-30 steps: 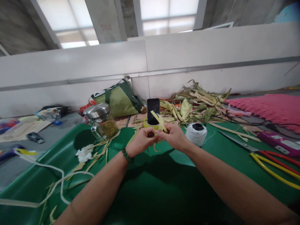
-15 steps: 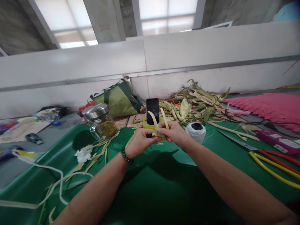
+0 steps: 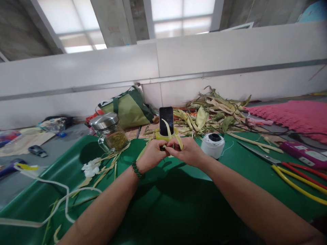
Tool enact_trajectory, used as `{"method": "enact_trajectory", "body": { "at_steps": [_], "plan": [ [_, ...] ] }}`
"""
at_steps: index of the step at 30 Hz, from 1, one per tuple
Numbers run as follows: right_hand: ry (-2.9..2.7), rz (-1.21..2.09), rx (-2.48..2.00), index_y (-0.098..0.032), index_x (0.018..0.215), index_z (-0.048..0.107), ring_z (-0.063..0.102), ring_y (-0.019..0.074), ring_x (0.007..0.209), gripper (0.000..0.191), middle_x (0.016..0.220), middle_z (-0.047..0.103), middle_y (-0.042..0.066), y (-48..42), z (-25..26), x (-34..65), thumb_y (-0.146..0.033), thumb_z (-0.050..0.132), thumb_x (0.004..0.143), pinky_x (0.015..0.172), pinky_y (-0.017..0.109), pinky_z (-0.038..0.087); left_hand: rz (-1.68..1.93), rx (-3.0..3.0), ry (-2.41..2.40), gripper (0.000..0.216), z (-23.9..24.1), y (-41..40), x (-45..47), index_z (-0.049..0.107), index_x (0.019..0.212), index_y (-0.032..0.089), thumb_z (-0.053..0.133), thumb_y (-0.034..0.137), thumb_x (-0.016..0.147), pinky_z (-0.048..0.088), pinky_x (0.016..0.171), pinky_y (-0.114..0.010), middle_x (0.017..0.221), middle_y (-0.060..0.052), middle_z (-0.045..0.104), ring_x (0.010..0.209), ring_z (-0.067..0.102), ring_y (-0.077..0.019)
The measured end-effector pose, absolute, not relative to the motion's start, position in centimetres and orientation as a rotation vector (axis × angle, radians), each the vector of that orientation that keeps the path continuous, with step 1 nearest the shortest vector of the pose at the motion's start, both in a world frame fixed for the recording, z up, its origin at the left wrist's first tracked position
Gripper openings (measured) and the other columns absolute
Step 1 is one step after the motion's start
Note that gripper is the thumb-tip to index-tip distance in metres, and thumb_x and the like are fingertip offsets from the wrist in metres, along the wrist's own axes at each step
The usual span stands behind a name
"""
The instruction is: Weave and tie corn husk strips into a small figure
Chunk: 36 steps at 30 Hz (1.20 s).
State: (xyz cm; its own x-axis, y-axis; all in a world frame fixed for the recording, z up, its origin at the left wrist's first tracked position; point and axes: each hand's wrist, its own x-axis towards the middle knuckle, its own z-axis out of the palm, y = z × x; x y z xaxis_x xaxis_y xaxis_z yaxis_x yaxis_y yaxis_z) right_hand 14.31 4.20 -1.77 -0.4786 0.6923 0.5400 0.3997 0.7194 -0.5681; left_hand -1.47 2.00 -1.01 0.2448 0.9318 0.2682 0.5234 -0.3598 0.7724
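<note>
My left hand (image 3: 151,154) and my right hand (image 3: 188,150) meet above the green mat (image 3: 163,200), fingers pinched together on pale yellow husk strips (image 3: 170,133). One strip curves up over the hands, another bends down over my right fingers. A dark bead bracelet (image 3: 136,169) circles my left wrist. Just behind the hands a black phone (image 3: 166,119) stands upright on a yellow-green stand. A spool of white thread (image 3: 213,145) sits right of my right hand.
A glass jar with a metal lid (image 3: 110,133) stands at the left, a white flower (image 3: 90,167) and loose strips near it. A heap of corn husks (image 3: 214,112) lies behind. Scissors (image 3: 258,153), yellow-handled pliers (image 3: 296,180), a pink mat (image 3: 293,117) and a green bag (image 3: 129,109) surround.
The husk strips were bent and worked between my fingers; one end that stood up half a second ago now folds down over my right hand. Both hands stayed in place.
</note>
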Motion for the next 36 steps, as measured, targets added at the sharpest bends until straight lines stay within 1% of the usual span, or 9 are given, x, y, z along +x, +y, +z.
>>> {"method": "enact_trajectory", "body": {
  "at_steps": [4, 8, 14, 17, 20, 24, 28, 33, 36],
  "plan": [
    [-2.070, 0.539, -0.872, -0.017, 0.058, 0.056, 0.042, 0.0089, 0.052, 0.016, 0.053, 0.049, -0.003, 4.4, -1.5, 14.2, -0.020, 0.054, 0.073, 0.052, 0.022, 0.030, 0.977, 1.981, 1.340, 0.020, -1.0, 2.0, -1.2, 0.048, 0.051, 0.014, 0.057, 0.024, 0.066, 0.027, 0.049, -0.019, 0.050, 0.006, 0.038, 0.051, 0.032, -0.0066],
    [-1.882, 0.940, -0.919, -0.017, 0.052, 0.051, 0.039, 0.0081, 0.049, 0.017, 0.050, 0.045, -0.004, 4.8, -1.4, 13.9, -0.022, 0.052, 0.069, 0.048, 0.021, 0.031, 0.967, 1.974, 1.349, 0.023, -1.1, 1.9, -1.2, 0.043, 0.051, 0.016, 0.058, 0.026, 0.066, 0.024, 0.047, -0.020, 0.050, 0.007, 0.035, 0.050, 0.030, -0.0065],
    [-1.791, 1.197, -0.857, -0.016, 0.058, 0.057, 0.043, 0.0084, 0.050, 0.015, 0.053, 0.051, -0.003, 4.6, -0.8, 14.0, -0.028, 0.057, 0.067, 0.049, 0.022, 0.035, 0.997, 1.999, 1.317, 0.021, -1.2, 2.0, -1.1, 0.050, 0.053, 0.015, 0.057, 0.026, 0.070, 0.029, 0.049, -0.020, 0.051, 0.005, 0.041, 0.052, 0.035, -0.0077],
    [-1.865, 1.235, -0.730, -0.016, 0.073, 0.059, 0.050, 0.0094, 0.054, 0.019, 0.059, 0.055, -0.003, 4.2, 0.1, 14.9, -0.033, 0.065, 0.067, 0.051, 0.022, 0.040, 0.988, 1.959, 1.322, 0.024, -0.8, 2.0, -1.4, 0.050, 0.051, 0.015, 0.060, 0.026, 0.069, 0.029, 0.048, -0.020, 0.049, 0.005, 0.042, 0.051, 0.036, -0.0073],
    [-1.848, 1.200, -0.583, -0.016, 0.083, 0.056, 0.054, 0.0092, 0.056, 0.026, 0.071, 0.060, 0.000, 4.0, 0.8, 15.9, -0.040, 0.063, 0.074, 0.053, 0.023, 0.045, 0.938, 1.894, 1.303, 0.023, -0.1, 1.9, -1.7, 0.055, 0.056, 0.014, 0.060, 0.030, 0.071, 0.027, 0.045, -0.020, 0.048, 0.005, 0.042, 0.047, 0.032, -0.0065],
    [-1.845, 1.025, -0.564, -0.015, 0.087, 0.057, 0.051, 0.0071, 0.049, 0.031, 0.069, 0.058, 0.000, 4.3, 0.7, 16.4, -0.045, 0.052, 0.085, 0.049, 0.022, 0.043, 0.903, 1.826, 1.260, 0.017, 0.7, 1.6, -1.7, 0.061, 0.066, 0.012, 0.063, 0.029, 0.069, 0.030, 0.047, -0.020, 0.052, 0.005, 0.048, 0.048, 0.036, -0.0065],
    [-1.829, 0.987, -0.501, -0.017, 0.100, 0.054, 0.049, 0.0069, 0.048, 0.038, 0.072, 0.059, 0.000, 4.1, 0.2, 16.2, -0.051, 0.044, 0.089, 0.047, 0.021, 0.043, 0.888, 1.780, 1.267, 0.017, 0.7, 1.7, -1.7, 0.061, 0.062, 0.013, 0.064, 0.028, 0.067, 0.036, 0.051, -0.021, 0.054, 0.003, 0.054, 0.051, 0.043, -0.0079],
    [-1.611, 0.877, -0.561, -0.019, 0.099, 0.055, 0.056, 0.0089, 0.055, 0.035, 0.078, 0.064, 0.001, 3.1, 0.4, 15.8, -0.049, 0.060, 0.082, 0.055, 0.024, 0.048, 0.919, 1.721, 1.231, 0.025, 0.1, 2.1, -2.1, 0.058, 0.059, 0.012, 0.064, 0.034, 0.068, 0.037, 0.053, -0.022, 0.057, -0.001, 0.058, 0.054, 0.048, -0.0094],
    [-1.611, 0.816, -0.534, -0.018, 0.088, 0.060, 0.057, 0.0108, 0.060, 0.035, 0.078, 0.064, 0.004, 2.8, 0.8, 15.9, -0.051, 0.051, 0.087, 0.061, 0.026, 0.049, 0.944, 1.715, 1.219, 0.026, -0.2, 2.3, -2.3, 0.058, 0.058, 0.012, 0.065, 0.036, 0.068, 0.035, 0.051, -0.022, 0.057, -0.001, 0.057, 0.052, 0.046, -0.0087]
  ]
}}
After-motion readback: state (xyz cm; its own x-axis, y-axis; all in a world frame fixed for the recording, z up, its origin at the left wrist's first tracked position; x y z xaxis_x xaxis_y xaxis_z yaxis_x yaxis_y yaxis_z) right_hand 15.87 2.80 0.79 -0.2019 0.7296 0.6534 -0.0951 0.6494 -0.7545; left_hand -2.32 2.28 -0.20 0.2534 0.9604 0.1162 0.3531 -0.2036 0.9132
